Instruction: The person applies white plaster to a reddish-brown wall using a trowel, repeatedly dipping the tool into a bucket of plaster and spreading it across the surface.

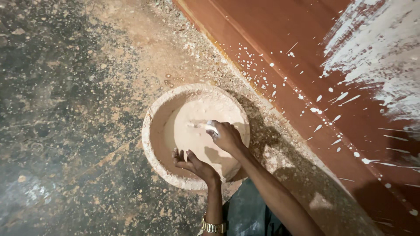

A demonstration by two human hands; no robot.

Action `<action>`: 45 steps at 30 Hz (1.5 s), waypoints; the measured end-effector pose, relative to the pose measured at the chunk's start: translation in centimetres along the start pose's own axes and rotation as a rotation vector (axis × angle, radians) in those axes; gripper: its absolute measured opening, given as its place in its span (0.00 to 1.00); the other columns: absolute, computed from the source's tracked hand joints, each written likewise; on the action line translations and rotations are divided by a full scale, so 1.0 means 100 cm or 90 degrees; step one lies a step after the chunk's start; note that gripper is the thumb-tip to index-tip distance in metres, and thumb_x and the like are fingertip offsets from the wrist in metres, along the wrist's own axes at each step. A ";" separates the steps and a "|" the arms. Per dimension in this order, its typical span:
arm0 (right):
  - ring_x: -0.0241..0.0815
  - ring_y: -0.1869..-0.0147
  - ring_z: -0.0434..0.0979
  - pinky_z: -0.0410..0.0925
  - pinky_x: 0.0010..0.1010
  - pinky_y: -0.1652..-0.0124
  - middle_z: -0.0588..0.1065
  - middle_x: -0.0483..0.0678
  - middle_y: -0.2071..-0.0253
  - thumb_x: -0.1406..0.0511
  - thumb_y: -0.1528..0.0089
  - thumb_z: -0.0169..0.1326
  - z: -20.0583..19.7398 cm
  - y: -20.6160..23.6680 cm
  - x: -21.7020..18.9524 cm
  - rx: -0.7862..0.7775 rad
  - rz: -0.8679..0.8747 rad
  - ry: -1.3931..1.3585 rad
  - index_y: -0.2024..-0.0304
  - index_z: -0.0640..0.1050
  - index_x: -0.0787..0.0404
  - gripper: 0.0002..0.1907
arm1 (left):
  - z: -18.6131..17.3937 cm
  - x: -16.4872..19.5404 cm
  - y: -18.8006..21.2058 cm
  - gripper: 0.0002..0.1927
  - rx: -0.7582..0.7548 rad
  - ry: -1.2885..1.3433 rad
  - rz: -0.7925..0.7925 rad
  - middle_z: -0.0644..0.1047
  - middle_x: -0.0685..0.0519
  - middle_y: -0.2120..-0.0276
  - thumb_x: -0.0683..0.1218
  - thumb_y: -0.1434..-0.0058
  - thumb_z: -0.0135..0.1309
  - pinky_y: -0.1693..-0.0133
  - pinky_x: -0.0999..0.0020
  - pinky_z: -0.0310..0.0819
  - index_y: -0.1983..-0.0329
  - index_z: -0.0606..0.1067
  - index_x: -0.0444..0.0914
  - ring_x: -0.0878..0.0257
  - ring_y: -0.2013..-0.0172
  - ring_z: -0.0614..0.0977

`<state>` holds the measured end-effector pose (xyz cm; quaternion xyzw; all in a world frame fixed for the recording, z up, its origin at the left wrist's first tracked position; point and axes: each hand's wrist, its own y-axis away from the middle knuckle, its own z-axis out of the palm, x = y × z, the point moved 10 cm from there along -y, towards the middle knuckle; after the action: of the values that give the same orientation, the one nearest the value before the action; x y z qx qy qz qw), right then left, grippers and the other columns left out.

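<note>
A round, paint-crusted basin point(151, 131) sits on the floor, filled with creamy off-white paint point(188, 131). My right hand point(226, 136) is inside the basin, closed on the handle of a brush point(205, 125) whose head dips into the paint. My left hand point(191, 162) rests on the near inner rim of the basin, fingers curled over it. A gold wristwatch point(213, 226) is on my left wrist.
A dark concrete floor point(65, 109) speckled with paint drops and dust spreads to the left. A reddish-brown wall point(297, 48) runs diagonally on the right, with white paint strokes point(385, 48) and splatters on it. My dark trouser leg point(247, 214) shows at the bottom.
</note>
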<state>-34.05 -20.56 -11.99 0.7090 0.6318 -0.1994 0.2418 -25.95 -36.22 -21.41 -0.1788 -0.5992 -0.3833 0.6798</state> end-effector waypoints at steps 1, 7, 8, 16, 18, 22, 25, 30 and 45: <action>0.63 0.57 0.80 0.72 0.52 0.60 0.80 0.60 0.60 0.60 0.37 0.57 -0.004 0.001 -0.005 0.022 -0.027 -0.015 0.47 0.79 0.57 0.17 | 0.000 0.001 0.000 0.26 0.001 -0.003 0.001 0.61 0.42 0.34 0.49 0.30 0.41 0.34 0.54 0.56 0.33 0.56 0.33 0.52 0.33 0.63; 0.62 0.56 0.81 0.72 0.50 0.58 0.80 0.60 0.62 0.58 0.36 0.57 0.003 0.005 -0.005 -0.036 0.028 -0.010 0.49 0.79 0.55 0.15 | -0.003 0.000 -0.002 0.26 0.016 -0.013 0.005 0.62 0.39 0.36 0.49 0.29 0.42 0.34 0.55 0.56 0.34 0.56 0.31 0.51 0.35 0.65; 0.62 0.56 0.81 0.72 0.50 0.57 0.81 0.60 0.62 0.58 0.35 0.57 0.000 0.008 -0.005 -0.032 0.027 -0.009 0.51 0.80 0.55 0.13 | -0.003 0.001 -0.002 0.25 0.019 -0.011 0.016 0.62 0.38 0.37 0.49 0.29 0.42 0.34 0.55 0.57 0.34 0.57 0.31 0.51 0.36 0.66; 0.42 0.68 0.67 0.63 0.33 0.69 0.72 0.46 0.65 0.56 0.31 0.62 -0.079 0.099 0.050 0.181 0.082 -0.686 0.53 0.77 0.68 0.19 | 0.021 0.029 0.032 0.28 -0.088 -0.084 0.173 0.56 0.40 0.36 0.48 0.23 0.49 0.35 0.47 0.59 0.31 0.51 0.31 0.46 0.35 0.62; 0.37 0.73 0.63 0.58 0.28 0.75 0.70 0.45 0.69 0.55 0.34 0.63 -0.105 0.147 0.089 0.232 0.201 -0.863 0.52 0.76 0.66 0.21 | 0.025 0.020 0.037 0.32 -0.087 -0.020 0.087 0.59 0.43 0.40 0.48 0.35 0.48 0.48 0.51 0.70 0.31 0.54 0.36 0.51 0.46 0.66; 0.35 0.66 0.78 0.73 0.28 0.69 0.77 0.42 0.63 0.54 0.43 0.60 -0.170 0.290 0.171 0.566 0.431 -0.925 0.41 0.72 0.55 0.30 | 0.059 0.067 0.097 0.30 -0.317 -0.049 0.215 0.59 0.42 0.36 0.45 0.29 0.51 0.40 0.51 0.65 0.29 0.55 0.36 0.51 0.37 0.63; 0.33 0.67 0.75 0.70 0.26 0.71 0.76 0.42 0.62 0.57 0.39 0.59 -0.244 0.416 0.197 0.799 0.333 -0.865 0.40 0.73 0.57 0.26 | 0.106 0.102 0.165 0.25 -0.527 0.008 0.227 0.61 0.43 0.35 0.43 0.29 0.49 0.41 0.53 0.65 0.30 0.59 0.36 0.51 0.36 0.65; 0.30 0.69 0.70 0.65 0.22 0.74 0.75 0.43 0.61 0.62 0.32 0.57 -0.340 0.598 0.179 1.035 0.102 -0.563 0.38 0.75 0.60 0.21 | 0.140 0.163 0.322 0.23 -0.883 -0.020 0.431 0.62 0.40 0.31 0.42 0.30 0.51 0.35 0.51 0.65 0.33 0.63 0.35 0.46 0.32 0.65; 0.48 0.56 0.83 0.79 0.33 0.64 0.80 0.62 0.48 0.77 0.43 0.58 -0.356 0.555 0.198 0.804 0.197 0.296 0.35 0.73 0.61 0.32 | 0.138 0.206 0.517 0.41 -1.121 -0.131 0.771 0.44 0.32 0.25 0.46 0.36 0.54 0.31 0.39 0.49 0.24 0.50 0.31 0.35 0.26 0.50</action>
<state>22.66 11.70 9.98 0.8204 0.3212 -0.3350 -0.3340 2.47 0.41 12.35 -0.9046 0.0217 -0.2627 0.3351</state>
